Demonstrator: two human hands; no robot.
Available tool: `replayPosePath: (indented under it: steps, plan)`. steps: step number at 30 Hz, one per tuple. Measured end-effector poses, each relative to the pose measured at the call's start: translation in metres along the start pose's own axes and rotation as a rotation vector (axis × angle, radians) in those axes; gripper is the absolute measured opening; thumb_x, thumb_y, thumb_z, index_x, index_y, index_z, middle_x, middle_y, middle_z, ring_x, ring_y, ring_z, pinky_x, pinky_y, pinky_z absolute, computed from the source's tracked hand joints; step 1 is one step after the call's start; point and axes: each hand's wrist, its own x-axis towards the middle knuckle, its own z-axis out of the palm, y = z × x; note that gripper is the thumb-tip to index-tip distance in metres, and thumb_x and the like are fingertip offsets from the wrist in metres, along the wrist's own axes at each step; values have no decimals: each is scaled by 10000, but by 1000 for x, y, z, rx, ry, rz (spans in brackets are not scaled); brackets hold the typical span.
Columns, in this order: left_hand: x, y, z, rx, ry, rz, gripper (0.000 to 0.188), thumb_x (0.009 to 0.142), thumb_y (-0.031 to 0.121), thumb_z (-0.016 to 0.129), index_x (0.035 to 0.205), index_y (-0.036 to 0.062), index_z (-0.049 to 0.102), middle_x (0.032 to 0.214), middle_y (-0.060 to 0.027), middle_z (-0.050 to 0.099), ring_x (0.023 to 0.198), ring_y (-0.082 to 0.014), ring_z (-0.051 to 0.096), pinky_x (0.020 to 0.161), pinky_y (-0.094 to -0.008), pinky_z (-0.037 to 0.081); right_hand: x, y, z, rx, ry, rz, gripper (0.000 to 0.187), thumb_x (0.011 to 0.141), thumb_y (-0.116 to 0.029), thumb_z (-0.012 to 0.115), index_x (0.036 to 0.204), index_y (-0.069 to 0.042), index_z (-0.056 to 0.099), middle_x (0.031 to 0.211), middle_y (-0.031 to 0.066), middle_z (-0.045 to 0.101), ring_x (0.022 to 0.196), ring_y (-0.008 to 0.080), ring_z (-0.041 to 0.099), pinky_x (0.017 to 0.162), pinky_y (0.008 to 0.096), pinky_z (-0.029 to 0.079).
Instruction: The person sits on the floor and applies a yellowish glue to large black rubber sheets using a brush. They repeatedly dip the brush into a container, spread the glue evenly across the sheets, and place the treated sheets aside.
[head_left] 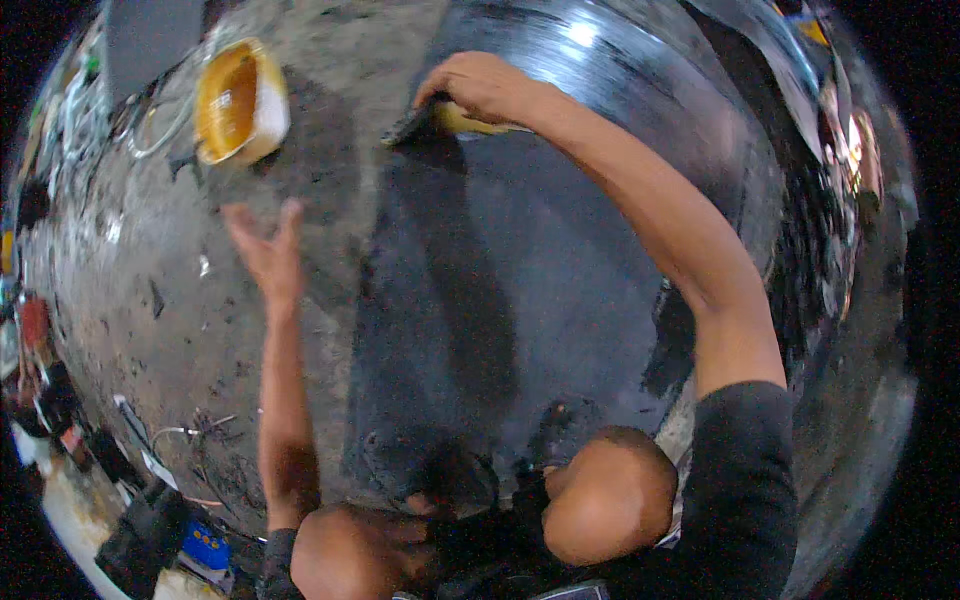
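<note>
Stretching lengthwise forward: broad black sheet point(580, 260).

Floor: beneath you spreads a grey-brown floor point(200, 360), rough, stained and speckled with grit.
Litter: to your left you have a small white scrap point(205, 266) and, nearer you, thin wires point(195, 430).
Upper left: you face a flat grey panel point(150, 45), with a pale tangle point(75, 135) beside it, too blurred to identify.
Lower left: near you sit a blue box point(205, 548) and a black bulky object point(145, 535).
Right: dark, blurred clutter point(820, 220) lines your side.
Light: you get a bright, warm glint point(855, 150) at far right.
</note>
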Motion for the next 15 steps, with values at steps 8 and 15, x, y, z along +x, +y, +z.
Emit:
replayPosePath:
  steps: [8, 15]
  plan:
    - [125, -34, 33, 231, 274, 141, 1250, 643, 432, 975, 1503, -79, 226, 1479, -254, 435, 1351, -365, 495, 1142, -434, 415, -324, 18, -59, 56, -100, 435, 497, 675, 84, 576, 1086, -139, 747, 1087, 89, 732, 1090, 345, 645, 977, 461, 482]
    - [66, -60, -14, 273, 265, -106, 1264, 666, 518, 935, 1501, -106, 220, 1430, -256, 498, 1318, -382, 522, 1124, -457, 424, -483, -127, -38, 38, 319, 903, 525, 702, 120, 541, 1138, -112, 720, 1103, 93, 716, 1115, 322, 630, 998, 440, 454]
